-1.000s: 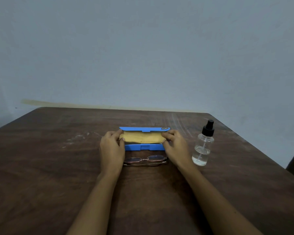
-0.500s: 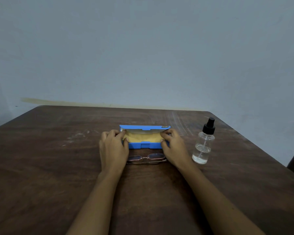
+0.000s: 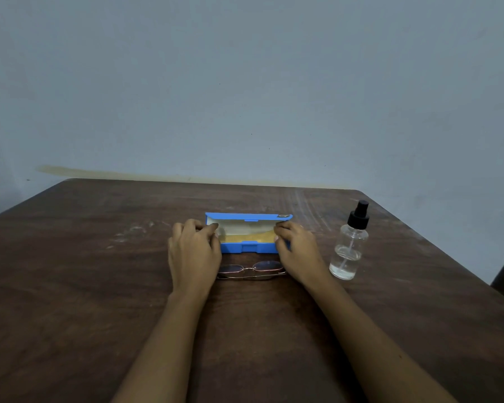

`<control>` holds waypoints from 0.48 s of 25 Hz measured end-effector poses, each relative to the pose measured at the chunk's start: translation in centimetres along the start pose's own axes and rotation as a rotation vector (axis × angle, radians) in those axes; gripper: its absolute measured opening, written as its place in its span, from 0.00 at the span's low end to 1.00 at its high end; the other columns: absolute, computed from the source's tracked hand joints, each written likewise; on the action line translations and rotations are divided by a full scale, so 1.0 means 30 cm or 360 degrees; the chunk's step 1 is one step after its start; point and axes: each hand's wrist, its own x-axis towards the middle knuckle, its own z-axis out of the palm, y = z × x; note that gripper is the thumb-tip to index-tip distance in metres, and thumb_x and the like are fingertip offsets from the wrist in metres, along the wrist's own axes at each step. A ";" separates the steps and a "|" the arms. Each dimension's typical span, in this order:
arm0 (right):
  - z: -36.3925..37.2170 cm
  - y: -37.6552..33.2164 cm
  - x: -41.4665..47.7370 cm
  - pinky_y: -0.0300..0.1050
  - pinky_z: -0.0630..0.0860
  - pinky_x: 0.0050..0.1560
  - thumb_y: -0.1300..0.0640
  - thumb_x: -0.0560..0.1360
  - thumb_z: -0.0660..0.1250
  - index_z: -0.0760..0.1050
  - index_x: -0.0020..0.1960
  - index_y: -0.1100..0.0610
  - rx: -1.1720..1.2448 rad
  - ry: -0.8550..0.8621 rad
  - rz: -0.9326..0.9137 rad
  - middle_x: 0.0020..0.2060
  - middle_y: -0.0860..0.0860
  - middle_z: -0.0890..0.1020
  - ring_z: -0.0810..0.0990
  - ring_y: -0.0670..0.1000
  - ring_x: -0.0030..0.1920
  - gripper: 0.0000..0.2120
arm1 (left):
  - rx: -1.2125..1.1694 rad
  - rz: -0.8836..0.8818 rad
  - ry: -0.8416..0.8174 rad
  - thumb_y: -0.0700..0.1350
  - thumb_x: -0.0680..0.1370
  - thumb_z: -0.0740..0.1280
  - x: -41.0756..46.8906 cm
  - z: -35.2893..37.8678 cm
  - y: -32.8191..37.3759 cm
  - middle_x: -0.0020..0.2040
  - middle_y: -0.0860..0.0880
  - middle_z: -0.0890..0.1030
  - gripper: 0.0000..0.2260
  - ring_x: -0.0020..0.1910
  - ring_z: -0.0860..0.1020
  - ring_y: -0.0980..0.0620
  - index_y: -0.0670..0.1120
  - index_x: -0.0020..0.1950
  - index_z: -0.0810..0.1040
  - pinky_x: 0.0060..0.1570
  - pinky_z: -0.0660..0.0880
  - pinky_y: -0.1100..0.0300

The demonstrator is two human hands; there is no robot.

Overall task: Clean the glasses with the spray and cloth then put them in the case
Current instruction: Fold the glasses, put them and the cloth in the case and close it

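Our left hand and right hand grip, fingers curled, the ends of the open blue plastic case holding a yellow cloth; thin-framed glasses lie just beside it, nearer us, on the brown wooden surface.

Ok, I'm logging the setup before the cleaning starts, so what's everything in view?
glasses case: one, blue, open, mid-table
cleaning cloth: one, yellow, inside the case
glasses: one pair, thin metal frame, on the table on the near side of the case
spray bottle: one, clear with black nozzle, upright, right of the case
table: one, dark brown wood
left hand: one, fingers grip the case's left end
right hand: one, fingers grip the case's right end
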 end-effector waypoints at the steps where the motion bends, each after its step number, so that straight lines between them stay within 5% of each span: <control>1: 0.000 -0.001 -0.001 0.50 0.64 0.66 0.64 0.76 0.58 0.75 0.60 0.63 0.0029 0.0014 -0.0008 0.59 0.56 0.77 0.72 0.55 0.61 0.14 | -0.0010 -0.0019 0.0002 0.43 0.76 0.62 0.001 -0.002 0.000 0.54 0.45 0.77 0.13 0.56 0.69 0.45 0.47 0.59 0.78 0.52 0.67 0.52; 7: -0.010 -0.006 -0.012 0.55 0.63 0.67 0.64 0.75 0.57 0.75 0.60 0.59 0.0110 0.0190 0.0058 0.57 0.55 0.78 0.73 0.54 0.61 0.15 | 0.0013 -0.0082 0.0031 0.48 0.75 0.63 -0.007 0.001 -0.003 0.63 0.44 0.71 0.10 0.61 0.65 0.43 0.47 0.50 0.82 0.56 0.64 0.49; 12: 0.006 0.006 -0.014 0.51 0.39 0.71 0.45 0.79 0.47 0.70 0.63 0.52 0.0025 -0.0069 0.0186 0.68 0.53 0.70 0.51 0.49 0.74 0.21 | 0.0051 -0.0119 -0.0076 0.55 0.78 0.55 -0.010 0.007 -0.001 0.71 0.49 0.64 0.19 0.65 0.61 0.44 0.47 0.49 0.83 0.60 0.60 0.49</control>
